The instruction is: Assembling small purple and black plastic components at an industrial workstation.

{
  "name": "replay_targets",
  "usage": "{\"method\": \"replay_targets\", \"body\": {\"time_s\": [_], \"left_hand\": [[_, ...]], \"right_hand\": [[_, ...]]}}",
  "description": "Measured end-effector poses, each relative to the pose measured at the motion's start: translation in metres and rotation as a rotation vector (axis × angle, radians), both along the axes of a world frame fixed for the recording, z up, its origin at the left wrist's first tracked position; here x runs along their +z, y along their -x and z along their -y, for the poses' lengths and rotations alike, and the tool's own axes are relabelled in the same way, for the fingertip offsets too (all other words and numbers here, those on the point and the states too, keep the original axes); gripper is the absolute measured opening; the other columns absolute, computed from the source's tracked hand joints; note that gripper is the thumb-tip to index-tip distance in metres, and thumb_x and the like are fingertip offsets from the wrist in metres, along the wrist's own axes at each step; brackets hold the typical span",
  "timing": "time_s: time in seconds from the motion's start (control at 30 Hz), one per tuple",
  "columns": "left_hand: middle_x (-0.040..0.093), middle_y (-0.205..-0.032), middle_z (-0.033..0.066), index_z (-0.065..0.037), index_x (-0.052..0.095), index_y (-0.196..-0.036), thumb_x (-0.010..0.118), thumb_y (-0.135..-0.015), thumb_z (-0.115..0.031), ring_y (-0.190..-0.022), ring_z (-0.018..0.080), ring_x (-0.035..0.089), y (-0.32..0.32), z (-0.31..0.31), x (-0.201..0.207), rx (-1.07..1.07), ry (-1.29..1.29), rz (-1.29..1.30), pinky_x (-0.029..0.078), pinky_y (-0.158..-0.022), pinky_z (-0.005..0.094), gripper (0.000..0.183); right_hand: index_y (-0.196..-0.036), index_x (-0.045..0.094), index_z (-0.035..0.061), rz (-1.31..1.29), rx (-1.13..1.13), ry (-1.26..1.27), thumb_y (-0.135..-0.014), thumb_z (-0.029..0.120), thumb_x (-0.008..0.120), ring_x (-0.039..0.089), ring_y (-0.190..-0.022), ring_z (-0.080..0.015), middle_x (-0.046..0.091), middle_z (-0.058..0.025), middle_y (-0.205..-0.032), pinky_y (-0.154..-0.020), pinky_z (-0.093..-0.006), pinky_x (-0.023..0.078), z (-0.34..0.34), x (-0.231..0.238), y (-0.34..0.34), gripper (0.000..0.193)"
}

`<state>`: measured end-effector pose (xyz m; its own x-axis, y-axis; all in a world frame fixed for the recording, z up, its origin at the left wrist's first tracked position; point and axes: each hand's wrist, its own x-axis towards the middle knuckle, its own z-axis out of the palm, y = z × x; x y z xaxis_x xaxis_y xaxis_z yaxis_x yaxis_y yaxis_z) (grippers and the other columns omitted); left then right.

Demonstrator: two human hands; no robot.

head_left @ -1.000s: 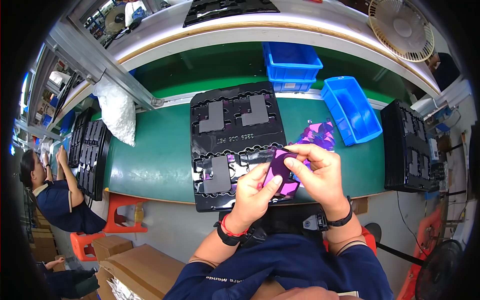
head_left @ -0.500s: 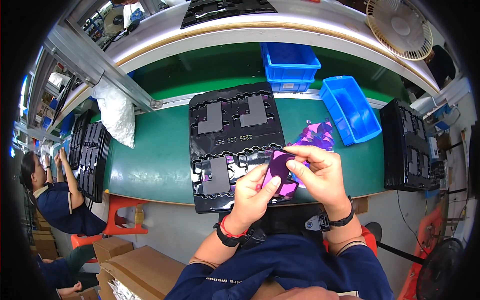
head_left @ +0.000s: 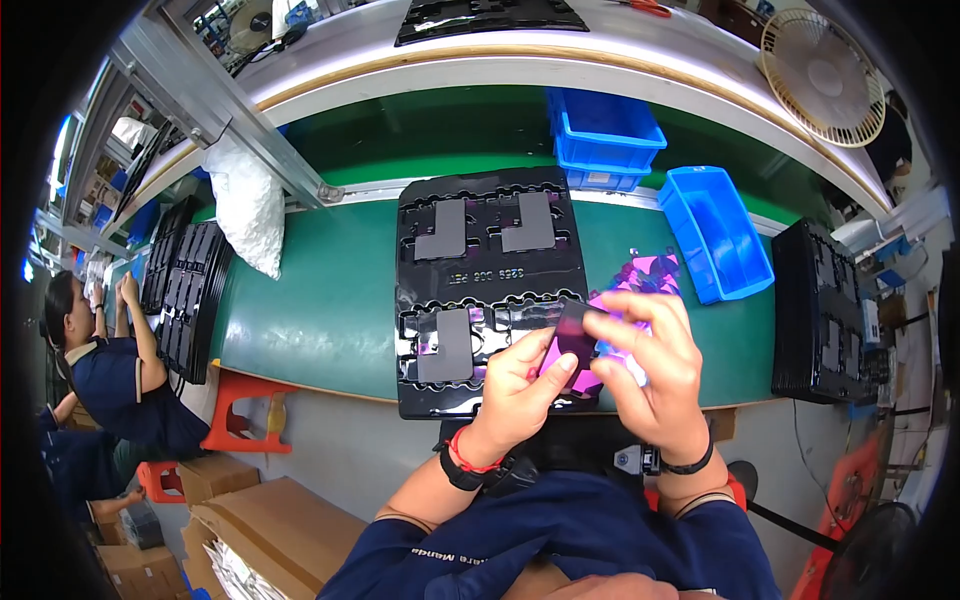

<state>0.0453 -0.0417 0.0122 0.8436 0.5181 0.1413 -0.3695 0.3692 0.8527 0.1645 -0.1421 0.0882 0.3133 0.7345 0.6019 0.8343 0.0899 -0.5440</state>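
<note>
My left hand is closed on a dark flat plate with a purple-pink film, thumb pressed on its face. Beside its right edge is my right hand, blurred, with thumb and fingers apart and no piece visible in them. Both hands are above the lower right pocket of a black moulded tray. Grey notched plates lie in the tray's other pockets: an upper left plate, an upper right plate and a lower left plate. My hands partly hide the lower right pocket.
Loose purple film pieces lie right of the tray, near an empty blue bin. Blue bins are stacked behind. Tray stacks stand at the right and left. A white bag leans by the post. A co-worker sits left.
My right hand has come off the plate's upper edge, its fingers spreading. My left hand still holds the plate. The whole view has shifted slightly.
</note>
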Motion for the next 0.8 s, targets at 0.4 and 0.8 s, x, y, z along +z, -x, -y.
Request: {"method": "replay_targets", "body": {"time_s": [0.4,0.8], "left_hand": [[0.059,-0.103,0.0100,0.007,0.047,-0.118,0.052,-0.087,0.002,-0.093,0.0130,0.057,0.001,0.002,0.002,-0.015,0.077,0.039,0.047,-0.081,0.0251,0.032],[0.059,-0.106,0.0093,0.007,0.046,-0.122,0.052,-0.090,-0.003,-0.091,0.0117,0.057,-0.003,0.003,0.004,0.005,0.009,-0.012,0.047,-0.079,0.0242,0.034]], "right_hand": [[-0.100,0.059,0.0004,0.047,0.003,0.056,-0.063,-0.001,0.069,0.054,-0.081,-0.0288,0.059,-0.0131,-0.092,-0.070,-0.0352,0.044,-0.006,-0.001,0.013,0.038],[-0.095,0.061,-0.0010,0.012,-0.431,-0.432,-0.080,-0.006,0.056,0.056,-0.074,-0.0166,0.059,-0.0091,-0.084,-0.068,-0.0264,0.045,-0.005,-0.012,-0.047,0.016]]}}
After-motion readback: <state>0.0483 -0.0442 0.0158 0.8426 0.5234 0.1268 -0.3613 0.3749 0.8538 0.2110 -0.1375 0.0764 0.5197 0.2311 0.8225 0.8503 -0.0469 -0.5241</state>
